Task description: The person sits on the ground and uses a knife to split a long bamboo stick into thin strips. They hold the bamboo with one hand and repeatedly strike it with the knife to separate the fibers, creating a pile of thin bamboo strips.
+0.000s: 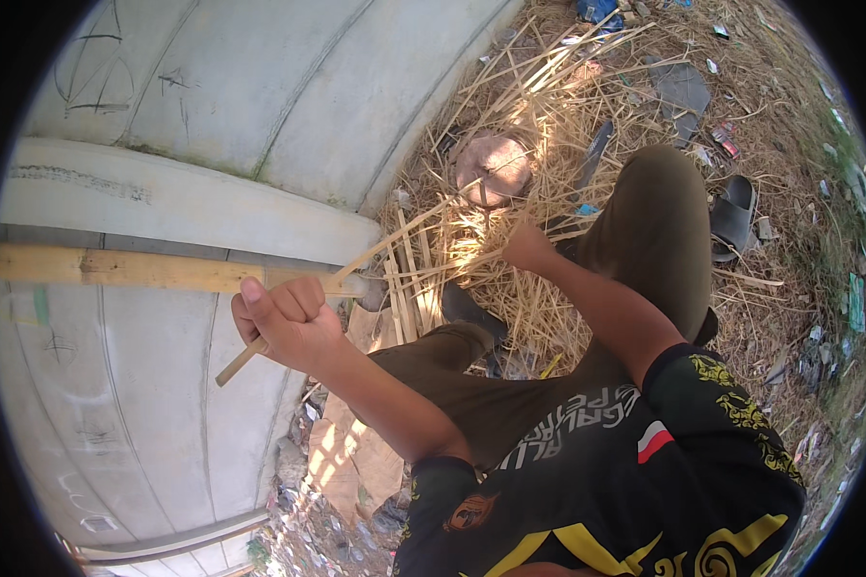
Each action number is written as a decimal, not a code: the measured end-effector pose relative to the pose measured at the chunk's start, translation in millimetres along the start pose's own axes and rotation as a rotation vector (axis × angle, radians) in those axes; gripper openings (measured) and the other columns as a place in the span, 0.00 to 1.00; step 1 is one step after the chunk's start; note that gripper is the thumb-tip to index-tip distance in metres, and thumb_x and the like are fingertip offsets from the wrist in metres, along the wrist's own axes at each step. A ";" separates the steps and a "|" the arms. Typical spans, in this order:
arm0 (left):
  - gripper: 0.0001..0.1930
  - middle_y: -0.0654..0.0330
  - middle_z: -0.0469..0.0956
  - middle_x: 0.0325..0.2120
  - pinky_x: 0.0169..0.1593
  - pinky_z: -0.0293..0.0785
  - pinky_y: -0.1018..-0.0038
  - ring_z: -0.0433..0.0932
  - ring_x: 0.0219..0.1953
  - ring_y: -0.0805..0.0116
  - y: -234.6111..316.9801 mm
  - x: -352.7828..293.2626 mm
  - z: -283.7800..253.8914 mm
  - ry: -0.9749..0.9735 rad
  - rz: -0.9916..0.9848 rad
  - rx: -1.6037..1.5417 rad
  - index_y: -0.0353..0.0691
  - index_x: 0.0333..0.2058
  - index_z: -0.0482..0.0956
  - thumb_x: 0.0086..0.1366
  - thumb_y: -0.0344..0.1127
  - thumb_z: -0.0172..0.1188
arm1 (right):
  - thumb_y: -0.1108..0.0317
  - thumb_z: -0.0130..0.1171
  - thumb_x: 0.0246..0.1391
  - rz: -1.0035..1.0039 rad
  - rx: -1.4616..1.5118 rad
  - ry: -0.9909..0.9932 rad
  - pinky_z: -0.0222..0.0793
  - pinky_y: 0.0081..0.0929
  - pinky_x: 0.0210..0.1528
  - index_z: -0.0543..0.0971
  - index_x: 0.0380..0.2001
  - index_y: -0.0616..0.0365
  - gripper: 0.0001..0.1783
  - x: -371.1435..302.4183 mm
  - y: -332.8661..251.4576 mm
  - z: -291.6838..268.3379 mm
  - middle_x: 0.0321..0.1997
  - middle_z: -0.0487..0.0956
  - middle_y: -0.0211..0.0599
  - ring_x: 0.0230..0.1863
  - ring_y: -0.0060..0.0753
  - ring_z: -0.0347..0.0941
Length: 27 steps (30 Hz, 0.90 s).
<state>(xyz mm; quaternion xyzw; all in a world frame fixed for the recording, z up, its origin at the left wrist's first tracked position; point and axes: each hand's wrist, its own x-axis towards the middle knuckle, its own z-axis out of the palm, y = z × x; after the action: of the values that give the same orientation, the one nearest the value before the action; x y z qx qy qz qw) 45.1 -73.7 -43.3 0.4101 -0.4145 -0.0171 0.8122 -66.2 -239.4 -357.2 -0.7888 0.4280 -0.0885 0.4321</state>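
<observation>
My left hand [284,322] is closed in a fist around a long, thin bamboo strip [380,248]. The strip's near end sticks out below the fist, and its far end slants up toward a round wooden block [500,163]. Just below that block, my right hand [529,248] is closed, its knuckles over the pile of straw-coloured shavings [548,298]. What the right fingers hold, if anything, is hidden. Several flat bamboo strips [404,279] lie beside the pile, between my two hands.
A pale panelled wall [260,87] with a bamboo pole [164,270] along it stands at the left. My bent knee [659,202] rises on the right, beside a dark sandal [734,216]. Brown cardboard [356,462] lies below; litter and dry grass cover the ground.
</observation>
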 end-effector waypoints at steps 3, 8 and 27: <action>0.24 0.73 0.46 0.05 0.16 0.33 0.76 0.36 0.10 0.82 -3.6 -3.2 -4.4 -0.005 -0.010 0.012 0.51 0.18 0.52 0.70 0.34 0.54 | 0.59 0.60 0.44 0.151 0.173 -0.173 0.76 0.42 0.36 0.82 0.24 0.69 0.18 6.6 -8.0 -4.4 0.24 0.81 0.52 0.28 0.50 0.80; 0.24 0.73 0.47 0.05 0.15 0.34 0.76 0.37 0.09 0.82 1.2 -2.1 -5.1 0.074 0.033 -0.024 0.50 0.18 0.50 0.70 0.33 0.55 | 0.57 0.61 0.44 -0.074 0.078 -0.025 0.76 0.44 0.38 0.82 0.25 0.69 0.20 -0.8 -43.5 -29.0 0.26 0.81 0.55 0.31 0.53 0.80; 0.16 0.73 0.44 0.06 0.14 0.35 0.78 0.39 0.09 0.82 24.8 -16.0 5.7 0.322 0.140 0.045 0.49 0.23 0.59 0.69 0.32 0.55 | 0.57 0.64 0.44 -0.139 0.581 0.042 0.70 0.31 0.25 0.82 0.30 0.69 0.21 -22.6 -110.1 -100.0 0.17 0.78 0.42 0.19 0.30 0.75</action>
<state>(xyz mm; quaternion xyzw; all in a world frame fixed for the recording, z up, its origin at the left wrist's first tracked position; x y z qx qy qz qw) 23.0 -55.1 -35.1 0.3957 -0.3069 0.1149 0.8579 -65.2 -254.3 -207.6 -0.6576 0.3385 -0.2530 0.6236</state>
